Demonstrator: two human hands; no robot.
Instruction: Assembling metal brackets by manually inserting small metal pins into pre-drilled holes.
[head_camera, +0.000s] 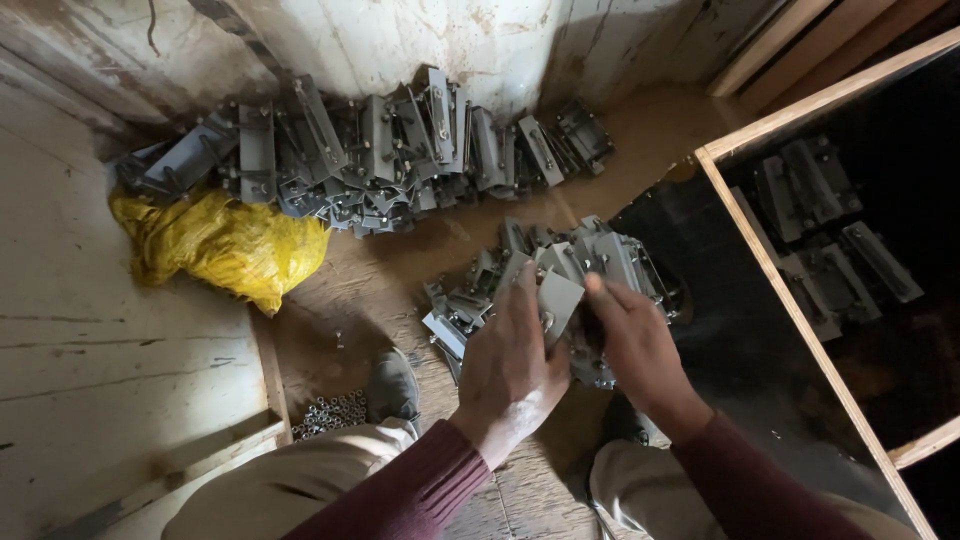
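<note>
- Between both hands, low centre: grey metal plate, held just above the near pile of grey brackets on the dirt floor.
- Left hand curls over the plate's left edge, fingers pressed on it; right hand pinches the right side, fingertip up at the top corner. Underside of grip hidden, so can't tell how firm it is.
- Near pile is loose & jumbled, right under the plate. Risk: a slip drops the plate into it, pieces slide or tip, fingers could get nicked on sharp edges.
- Shoe sits just left of the pile, so a falling bracket could land on the foot.
- Small heap of nuts by the shoe, next to a wood strip; a foot shift could scatter them.
- Farther back: long row of same brackets leaning vs the wall, w/ a yellow bag at its left end. Leaning stack could topple if bumped.
- Right: wood-framed box, dark inside, a few brackets in it. Dim light there, so hard to judge placement.
</note>
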